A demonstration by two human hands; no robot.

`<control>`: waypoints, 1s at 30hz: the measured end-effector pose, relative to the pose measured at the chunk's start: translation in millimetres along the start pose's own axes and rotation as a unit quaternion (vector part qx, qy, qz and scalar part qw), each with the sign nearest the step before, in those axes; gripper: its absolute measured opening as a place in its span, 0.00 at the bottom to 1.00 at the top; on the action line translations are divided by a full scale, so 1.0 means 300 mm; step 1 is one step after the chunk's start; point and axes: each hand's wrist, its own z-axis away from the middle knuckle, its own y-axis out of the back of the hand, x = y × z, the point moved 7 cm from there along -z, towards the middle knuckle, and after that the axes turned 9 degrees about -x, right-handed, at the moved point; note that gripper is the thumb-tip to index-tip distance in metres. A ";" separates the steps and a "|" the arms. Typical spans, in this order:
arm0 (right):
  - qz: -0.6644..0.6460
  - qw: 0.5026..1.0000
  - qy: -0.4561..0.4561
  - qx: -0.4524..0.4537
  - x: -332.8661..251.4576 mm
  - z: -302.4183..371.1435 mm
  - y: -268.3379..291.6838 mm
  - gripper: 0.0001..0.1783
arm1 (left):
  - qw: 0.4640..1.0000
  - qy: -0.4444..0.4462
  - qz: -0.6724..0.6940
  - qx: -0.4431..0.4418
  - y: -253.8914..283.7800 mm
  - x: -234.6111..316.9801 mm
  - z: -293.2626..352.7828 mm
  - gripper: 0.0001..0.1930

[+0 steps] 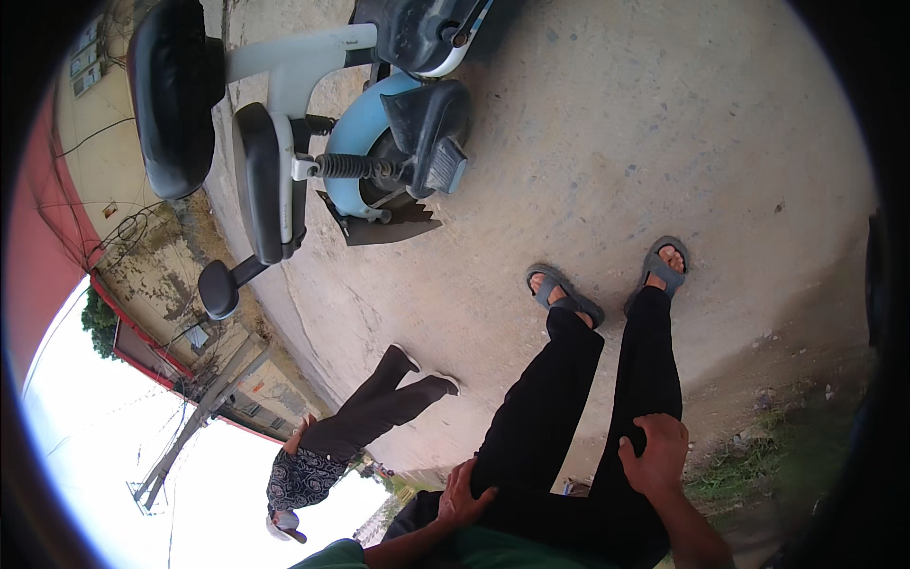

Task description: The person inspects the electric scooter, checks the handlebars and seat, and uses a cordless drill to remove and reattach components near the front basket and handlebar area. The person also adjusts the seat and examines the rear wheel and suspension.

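Note:
My left hand (460, 498) rests on my left thigh, its thumb sticking out to the side and its other fingers laid over the black trousers (540, 412). On the right thigh lies my right hand (656, 457), thumb spread from the fingers, which curve over the cloth. I see no object in either hand. My feet, in grey sandals (566, 292), stand on the pale, dusty ground (578, 161).
A blue and white electric scooter (360, 114) with black seats stands at the upper left. Another person (308, 469) in a patterned dark top and cap stands at lower left. Beyond are worn walls (171, 275) and a utility pole (204, 408). Grass (744, 469) grows at lower right.

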 end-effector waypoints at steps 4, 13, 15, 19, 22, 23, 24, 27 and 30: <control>-0.075 0.996 -0.027 0.029 0.059 -0.007 -0.009 0.23 | 1.000 -0.001 -0.012 -0.006 0.035 -0.016 -0.026 0.48; -0.450 0.871 -0.191 0.050 0.434 -0.090 -0.089 0.35 | 0.995 -0.069 -0.074 -0.005 0.166 -0.061 -0.121 0.50; -0.389 0.902 -0.187 0.006 0.476 -0.201 -0.105 0.35 | 0.997 -0.068 -0.040 0.016 0.135 -0.062 -0.075 0.51; -0.323 0.937 -0.133 -0.020 0.591 -0.203 -0.172 0.30 | 0.997 -0.060 -0.054 -0.001 0.196 -0.083 -0.134 0.51; -0.332 0.933 -0.128 -0.058 0.720 -0.198 -0.226 0.36 | 0.997 -0.073 -0.033 -0.002 0.215 -0.071 -0.151 0.52; -0.333 0.930 -0.138 -0.075 0.769 -0.189 -0.249 0.39 | 0.996 -0.084 -0.028 -0.002 0.216 -0.077 -0.153 0.53; -0.303 0.943 -0.109 -0.085 0.752 -0.208 -0.233 0.39 | 0.995 -0.095 -0.025 -0.002 0.218 -0.084 -0.157 0.54; -0.335 0.937 -0.082 -0.048 0.629 -0.281 -0.170 0.39 | 0.994 -0.106 -0.017 -0.006 0.223 -0.094 -0.170 0.55; -0.388 0.918 -0.077 -0.003 0.499 -0.353 -0.093 0.38 | 0.996 -0.091 -0.014 -0.008 0.229 -0.080 -0.170 0.54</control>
